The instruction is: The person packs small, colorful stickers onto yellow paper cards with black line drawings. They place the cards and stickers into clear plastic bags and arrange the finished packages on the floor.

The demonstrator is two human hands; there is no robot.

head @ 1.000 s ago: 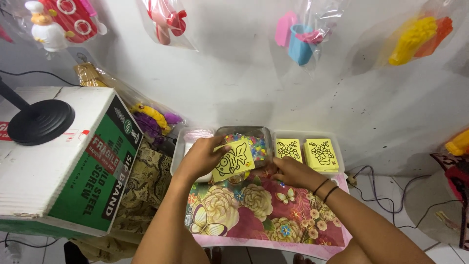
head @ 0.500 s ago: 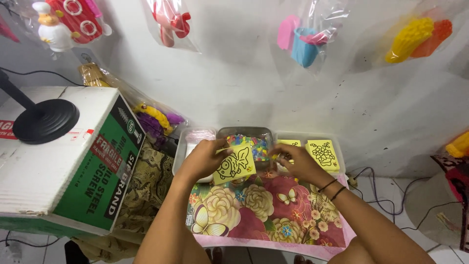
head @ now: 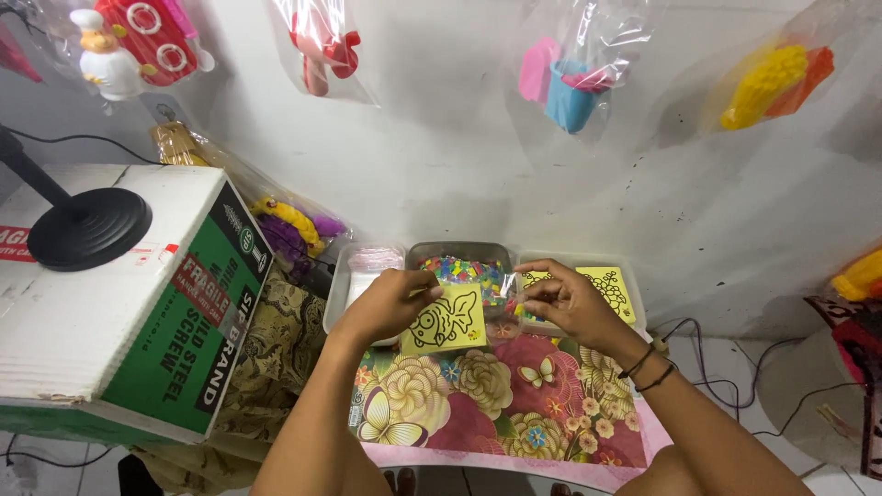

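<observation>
I am looking down from the head camera at a small table covered with a flowered cloth in pink, cream and green. My left hand is curled closed, its fingers pinching the upper left edge of a yellow square card printed with a black outline of a fish. The card is held tilted above the far edge of the cloth, just in front of the middle tray. My right hand is just beside the card's right edge, its fingertips drawn together on a small clear plastic sleeve that I can barely make out against the trays; two dark bands circle that wrist. Three shallow trays sit in a row against the white wall: the left tray holds pale pinkish packets, the middle tray holds a heap of small multicoloured pieces, and the right tray holds more yellow cards with black outlines. To my left stands a large cardboard box with a green printed side, and a black round stand base rests on top of it. Plastic toys in clear bags hang on the wall above
</observation>
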